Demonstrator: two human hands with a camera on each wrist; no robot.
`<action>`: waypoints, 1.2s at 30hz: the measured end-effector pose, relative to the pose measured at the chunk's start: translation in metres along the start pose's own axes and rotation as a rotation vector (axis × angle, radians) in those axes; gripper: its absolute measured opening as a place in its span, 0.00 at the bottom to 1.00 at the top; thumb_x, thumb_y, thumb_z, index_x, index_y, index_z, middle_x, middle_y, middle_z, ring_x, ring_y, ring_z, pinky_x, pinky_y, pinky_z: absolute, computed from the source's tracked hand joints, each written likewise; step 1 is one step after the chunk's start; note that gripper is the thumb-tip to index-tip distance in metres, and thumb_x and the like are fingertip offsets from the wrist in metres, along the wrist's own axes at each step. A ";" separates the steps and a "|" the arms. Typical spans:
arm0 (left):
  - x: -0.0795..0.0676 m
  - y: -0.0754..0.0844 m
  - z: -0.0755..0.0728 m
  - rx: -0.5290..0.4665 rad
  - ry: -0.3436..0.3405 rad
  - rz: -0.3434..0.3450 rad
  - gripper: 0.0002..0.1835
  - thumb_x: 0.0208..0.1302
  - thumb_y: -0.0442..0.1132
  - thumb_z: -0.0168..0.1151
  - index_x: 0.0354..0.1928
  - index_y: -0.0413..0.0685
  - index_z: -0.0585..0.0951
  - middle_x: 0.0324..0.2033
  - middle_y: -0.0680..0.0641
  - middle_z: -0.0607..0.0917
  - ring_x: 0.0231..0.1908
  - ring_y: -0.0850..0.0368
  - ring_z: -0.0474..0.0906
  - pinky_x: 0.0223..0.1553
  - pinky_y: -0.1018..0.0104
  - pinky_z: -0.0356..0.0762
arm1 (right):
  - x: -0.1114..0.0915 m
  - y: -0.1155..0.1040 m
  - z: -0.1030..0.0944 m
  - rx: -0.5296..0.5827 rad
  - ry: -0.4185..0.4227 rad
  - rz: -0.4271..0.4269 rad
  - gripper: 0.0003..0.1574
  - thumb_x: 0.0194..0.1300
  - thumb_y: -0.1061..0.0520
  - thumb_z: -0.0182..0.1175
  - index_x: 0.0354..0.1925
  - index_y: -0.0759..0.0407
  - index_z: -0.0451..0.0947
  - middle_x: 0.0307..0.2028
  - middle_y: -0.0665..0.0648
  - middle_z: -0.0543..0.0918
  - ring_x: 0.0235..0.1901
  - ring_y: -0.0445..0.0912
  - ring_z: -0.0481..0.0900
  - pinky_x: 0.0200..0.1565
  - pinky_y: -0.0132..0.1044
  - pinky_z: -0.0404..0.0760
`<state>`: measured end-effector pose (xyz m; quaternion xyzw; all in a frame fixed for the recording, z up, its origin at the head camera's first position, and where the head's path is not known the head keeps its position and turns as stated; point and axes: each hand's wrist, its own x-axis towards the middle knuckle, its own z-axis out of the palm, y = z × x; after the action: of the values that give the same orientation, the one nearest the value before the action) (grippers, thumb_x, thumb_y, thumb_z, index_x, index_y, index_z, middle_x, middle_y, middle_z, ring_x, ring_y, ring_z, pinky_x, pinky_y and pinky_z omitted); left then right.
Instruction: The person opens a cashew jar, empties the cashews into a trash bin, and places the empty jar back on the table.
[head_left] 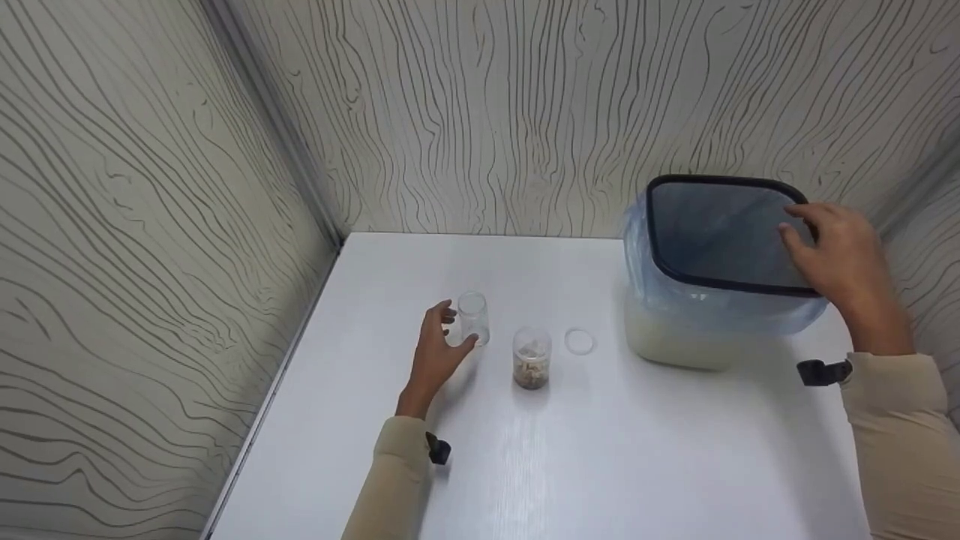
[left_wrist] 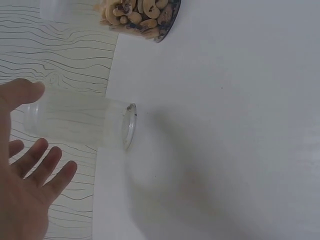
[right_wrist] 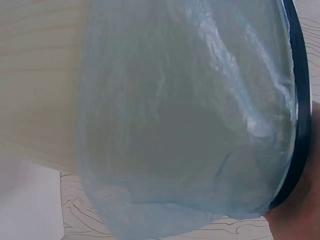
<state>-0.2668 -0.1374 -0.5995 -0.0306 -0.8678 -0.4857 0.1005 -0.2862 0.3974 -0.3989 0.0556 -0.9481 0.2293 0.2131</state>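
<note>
A clear, see-through jar stands upright at the left, with no contents showing. My left hand is beside it, fingers spread and thumb apart. In the left wrist view the thumb overlaps one end of the jar. Close by, to the right, stands a second clear jar, partly filled with cashew nuts. My right hand is over the right side of a bin, its fingers loosely bent with nothing between them. In the right wrist view the bin's dark rim partly hides that hand.
A thin whitish ring lies on the white table between the cashew jar and the bin. The bin is pale yellow, lined with a light-blue bag folded over its outside. Wood-patterned walls border the table.
</note>
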 end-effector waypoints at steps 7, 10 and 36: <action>-0.003 0.002 -0.003 -0.016 0.023 0.007 0.37 0.66 0.41 0.74 0.73 0.42 0.68 0.59 0.43 0.79 0.61 0.45 0.79 0.66 0.47 0.79 | -0.003 -0.008 0.002 0.001 0.013 -0.006 0.24 0.81 0.57 0.56 0.66 0.71 0.77 0.58 0.76 0.78 0.56 0.72 0.75 0.54 0.70 0.71; -0.004 0.004 -0.005 -0.028 0.024 0.027 0.35 0.67 0.41 0.73 0.71 0.41 0.70 0.57 0.44 0.80 0.58 0.47 0.80 0.64 0.49 0.80 | -0.003 -0.011 0.004 0.002 0.041 -0.035 0.23 0.80 0.58 0.57 0.64 0.72 0.78 0.55 0.76 0.79 0.52 0.71 0.76 0.52 0.68 0.72; -0.009 0.029 -0.008 -0.120 -0.085 0.097 0.29 0.69 0.39 0.72 0.69 0.46 0.74 0.55 0.47 0.84 0.59 0.50 0.82 0.65 0.52 0.81 | -0.014 -0.048 0.015 0.057 0.052 -0.135 0.21 0.77 0.61 0.62 0.62 0.71 0.77 0.53 0.73 0.80 0.50 0.68 0.79 0.51 0.62 0.76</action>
<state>-0.2527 -0.1288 -0.5725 -0.0991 -0.8382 -0.5295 0.0852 -0.2695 0.3485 -0.3971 0.1194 -0.9294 0.2428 0.2511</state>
